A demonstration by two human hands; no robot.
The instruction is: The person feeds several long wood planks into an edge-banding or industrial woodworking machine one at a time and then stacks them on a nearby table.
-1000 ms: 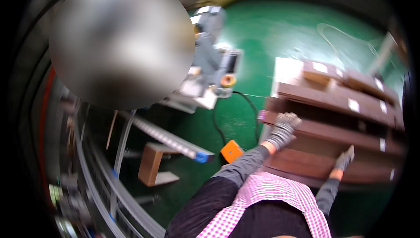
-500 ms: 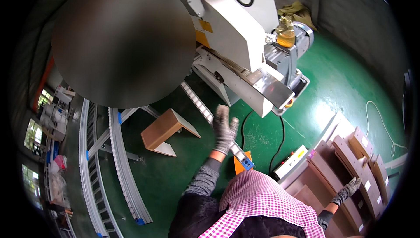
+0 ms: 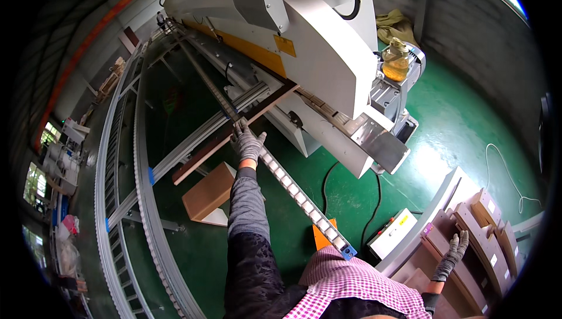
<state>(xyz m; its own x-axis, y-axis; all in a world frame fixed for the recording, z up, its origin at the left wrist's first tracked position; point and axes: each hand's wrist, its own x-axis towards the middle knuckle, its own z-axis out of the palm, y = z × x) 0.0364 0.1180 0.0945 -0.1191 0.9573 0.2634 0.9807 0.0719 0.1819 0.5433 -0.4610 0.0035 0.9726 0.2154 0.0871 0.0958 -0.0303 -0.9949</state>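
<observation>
My left hand (image 3: 247, 142), in a grey striped glove, reaches forward with its fingers stretched out against the near edge of a long brown board strip (image 3: 202, 159). The strip lies crosswise over the metal rails beside a big white machine (image 3: 325, 43). Below that hand, a narrow roller rail (image 3: 298, 196) slopes toward my checked apron. Off to the right, my right hand (image 3: 451, 257), gloved the same way, is open with fingers spread over several stacked brown panels (image 3: 462, 278). Whether it touches them I cannot tell.
Curved roller conveyor rails (image 3: 149, 202) run along the left. A bent brown board piece (image 3: 209, 193) stands on the green floor, with a black cable (image 3: 379, 193) and white control box (image 3: 393, 234) farther right. A jar of yellow liquid (image 3: 396, 64) sits by the motor.
My left hand has moved forward and left, from over the roller rail to the brown strip. A blurred round patch no longer covers the upper left. My right hand has shifted slightly left.
</observation>
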